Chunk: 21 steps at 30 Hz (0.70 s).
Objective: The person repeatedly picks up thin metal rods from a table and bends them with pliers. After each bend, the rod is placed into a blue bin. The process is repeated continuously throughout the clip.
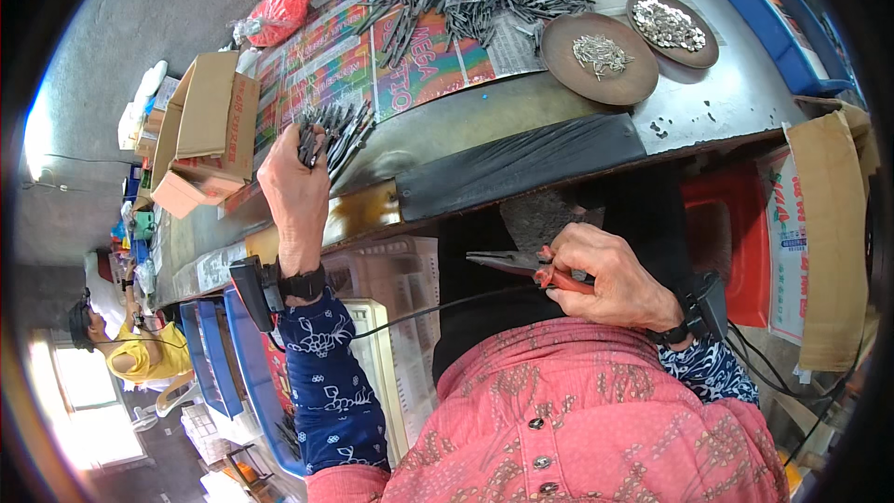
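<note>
My left hand [296, 177] is at the table's left side, its fingers curled round some thin black rod-like pieces [349, 135]. More of these pieces lie fanned out beside its fingers on the table. Whether it grips one or several, I cannot tell. Over my lap, my right hand [610, 270] is closed round the red handles of needle-nose pliers [503, 262]. Their metal jaws point left, and I see nothing clamped in them.
An open cardboard box [216, 116] stands left of my left hand. Farther back lie a heap of black pieces [419, 0] and a red bag [284, 11]. Brown plates [605, 88] hold small metal parts. Blue trays [209, 354] stand at lower left, near a person in yellow [149, 354].
</note>
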Available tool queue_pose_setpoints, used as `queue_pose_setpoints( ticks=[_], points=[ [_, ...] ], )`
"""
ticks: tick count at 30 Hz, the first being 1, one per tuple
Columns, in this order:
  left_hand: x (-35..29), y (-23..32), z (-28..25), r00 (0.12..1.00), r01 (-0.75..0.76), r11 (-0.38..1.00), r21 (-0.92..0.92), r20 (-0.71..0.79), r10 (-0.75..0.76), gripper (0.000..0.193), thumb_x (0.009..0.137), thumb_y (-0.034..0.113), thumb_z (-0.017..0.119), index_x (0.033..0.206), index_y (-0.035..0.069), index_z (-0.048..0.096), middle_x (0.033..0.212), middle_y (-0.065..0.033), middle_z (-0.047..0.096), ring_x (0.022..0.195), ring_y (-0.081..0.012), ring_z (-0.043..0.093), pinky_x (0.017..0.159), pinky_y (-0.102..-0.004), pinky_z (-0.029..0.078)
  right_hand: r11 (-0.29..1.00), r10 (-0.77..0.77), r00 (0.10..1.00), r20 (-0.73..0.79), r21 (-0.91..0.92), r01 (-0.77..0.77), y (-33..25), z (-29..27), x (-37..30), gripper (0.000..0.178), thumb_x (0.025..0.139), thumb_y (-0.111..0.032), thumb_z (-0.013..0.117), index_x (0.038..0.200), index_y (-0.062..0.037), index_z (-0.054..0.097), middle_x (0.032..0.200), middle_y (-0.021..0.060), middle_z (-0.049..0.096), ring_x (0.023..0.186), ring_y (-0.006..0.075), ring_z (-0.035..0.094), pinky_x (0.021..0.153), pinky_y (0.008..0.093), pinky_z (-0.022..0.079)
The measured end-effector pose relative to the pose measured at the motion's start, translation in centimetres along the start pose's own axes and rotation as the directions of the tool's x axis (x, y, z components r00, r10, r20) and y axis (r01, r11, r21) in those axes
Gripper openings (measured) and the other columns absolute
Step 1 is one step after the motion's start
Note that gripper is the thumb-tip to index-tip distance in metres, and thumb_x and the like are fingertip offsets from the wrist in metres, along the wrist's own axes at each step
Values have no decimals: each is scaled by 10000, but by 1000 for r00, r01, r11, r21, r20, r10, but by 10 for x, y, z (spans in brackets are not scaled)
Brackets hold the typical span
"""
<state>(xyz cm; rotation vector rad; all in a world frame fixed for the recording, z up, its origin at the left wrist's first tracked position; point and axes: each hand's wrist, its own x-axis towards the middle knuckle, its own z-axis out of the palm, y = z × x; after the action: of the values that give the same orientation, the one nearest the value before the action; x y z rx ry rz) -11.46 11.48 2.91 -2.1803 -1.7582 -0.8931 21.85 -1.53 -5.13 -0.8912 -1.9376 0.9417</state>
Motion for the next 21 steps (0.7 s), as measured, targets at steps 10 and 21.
queue_pose_setpoints(
  ticks=[10,21],
  points=[
    [7,-9,14,984,-141,952,272,147,103,257,759,-34,594,991,63,645,923,-158,582,881,-412,604,717,-498,486,1000,11,1000,19,8,-11,3,1,3,152,722,-85,720,800,-9,614,824,121,572,772,317,582,682,405,480],
    [-1,-7,17,988,-155,963,220,37,151,301,757,-59,586,1028,66,623,934,-172,625,852,-423,620,687,-483,491,1000,-9,1000,6,-16,9,-9,-2,1,147,723,-73,721,809,-2,626,869,128,612,802,318,602,707,396,497]
  ],
)
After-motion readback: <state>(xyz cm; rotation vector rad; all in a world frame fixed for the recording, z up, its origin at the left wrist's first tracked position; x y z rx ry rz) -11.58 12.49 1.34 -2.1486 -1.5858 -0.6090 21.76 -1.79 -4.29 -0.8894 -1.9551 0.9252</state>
